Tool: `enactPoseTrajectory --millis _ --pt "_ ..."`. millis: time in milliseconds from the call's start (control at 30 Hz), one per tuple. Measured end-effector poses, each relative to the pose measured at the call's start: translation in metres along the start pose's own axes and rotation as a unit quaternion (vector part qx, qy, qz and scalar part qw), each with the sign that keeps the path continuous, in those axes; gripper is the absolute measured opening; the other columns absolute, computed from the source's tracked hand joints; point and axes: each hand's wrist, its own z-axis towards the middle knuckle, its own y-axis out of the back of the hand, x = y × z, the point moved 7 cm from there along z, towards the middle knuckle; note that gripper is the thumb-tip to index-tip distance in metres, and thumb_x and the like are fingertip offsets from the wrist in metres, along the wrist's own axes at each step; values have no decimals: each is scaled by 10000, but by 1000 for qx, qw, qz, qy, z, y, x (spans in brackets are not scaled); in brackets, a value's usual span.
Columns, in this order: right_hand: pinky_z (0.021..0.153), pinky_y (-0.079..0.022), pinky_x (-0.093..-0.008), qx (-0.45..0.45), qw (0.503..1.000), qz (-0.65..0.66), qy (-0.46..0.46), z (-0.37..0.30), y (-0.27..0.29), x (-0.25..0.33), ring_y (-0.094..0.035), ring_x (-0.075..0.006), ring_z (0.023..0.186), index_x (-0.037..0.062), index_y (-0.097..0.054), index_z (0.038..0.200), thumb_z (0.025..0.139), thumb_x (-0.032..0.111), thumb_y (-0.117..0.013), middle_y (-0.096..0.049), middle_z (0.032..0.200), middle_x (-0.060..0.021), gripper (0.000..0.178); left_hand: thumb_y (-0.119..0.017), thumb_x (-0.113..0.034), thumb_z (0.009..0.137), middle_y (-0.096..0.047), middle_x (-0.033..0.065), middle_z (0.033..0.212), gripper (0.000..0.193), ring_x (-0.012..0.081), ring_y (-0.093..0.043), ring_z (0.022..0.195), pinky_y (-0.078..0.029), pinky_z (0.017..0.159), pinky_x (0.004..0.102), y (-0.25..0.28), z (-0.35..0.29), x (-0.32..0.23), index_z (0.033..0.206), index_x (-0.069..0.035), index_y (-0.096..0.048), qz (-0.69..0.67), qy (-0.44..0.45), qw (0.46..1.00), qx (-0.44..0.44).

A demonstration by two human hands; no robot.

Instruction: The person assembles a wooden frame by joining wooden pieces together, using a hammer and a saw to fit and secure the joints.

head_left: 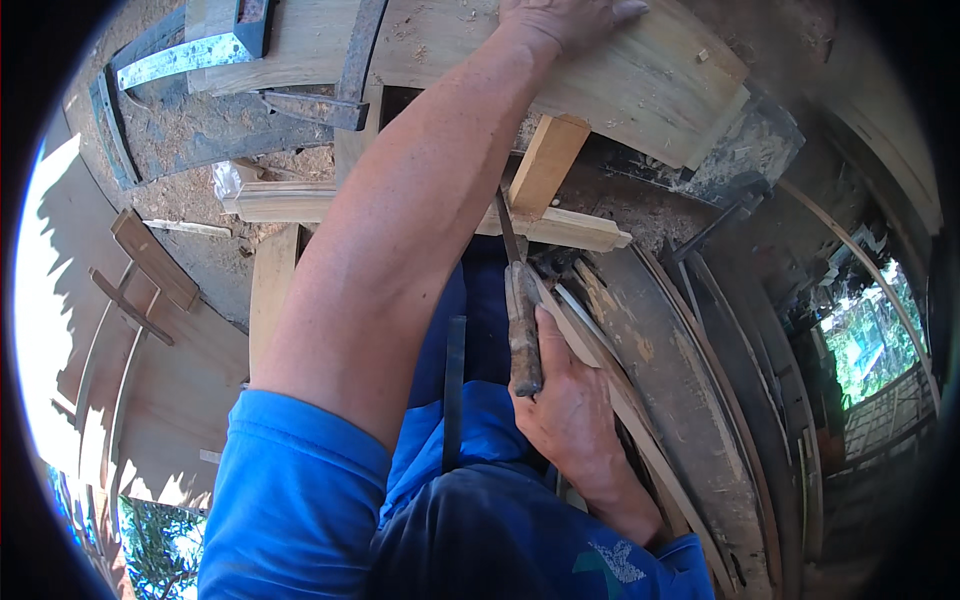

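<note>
At far centre, left hand (575, 22) on pale board (625, 95), grip unclear | nearer, right hand (572, 405) clasping brown-handled tool (523, 335) | hands apart

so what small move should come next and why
Perhaps draw the left hand in to steady the short wooden block: the right hand grips the wooden-handled tool near that block, while the left is over the wide board.

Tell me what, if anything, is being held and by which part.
The right grip holds a narrow-bladed tool by its worn handle. The left grip is at the pale board; whether it holds anything cannot be told.
</note>
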Motion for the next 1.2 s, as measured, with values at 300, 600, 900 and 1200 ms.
enactPoseTrajectory --millis 300,600,900,1200 --pt "814 -559 -520 -91 991 9 93 -10 -6 -9 -688 -473 891 -52 -406 1441 790 72 -737 -686 986 -314 741 -613 -468 928 -607 115 1150 487 275 -510 1198 -291 1142 433 4 3 -1 1182 -52 -617 0 3 1000 -16" --pt "775 -531 -540 -104 989 25 102 -15 5 -11 -678 -474 839 -49 -425 1425 820 66 -699 -685 909 -305 675 -609 -465 922 -614 119 1170 478 272 -517 1195 -312 1128 430 5 2 -2 1162 -51 -620 15 2 1000 -10" --pt "807 -537 -537 11 1000 14 -1 5 -1 -20 -677 -479 877 -53 -434 1427 787 66 -712 -686 924 -305 708 -601 -451 928 -616 128 1168 469 291 -523 1197 -315 1124 454 1 3 2 1169 -49 -608 17 0 999 -31" --pt "849 -540 -542 -24 999 15 15 26 2 -17 -690 -473 904 -47 -409 1454 773 41 -691 -692 1016 -312 742 -602 -440 932 -609 132 1152 466 297 -515 1190 -307 1123 460 -5 5 -1 1171 -40 -605 5 -7 1000 -24"
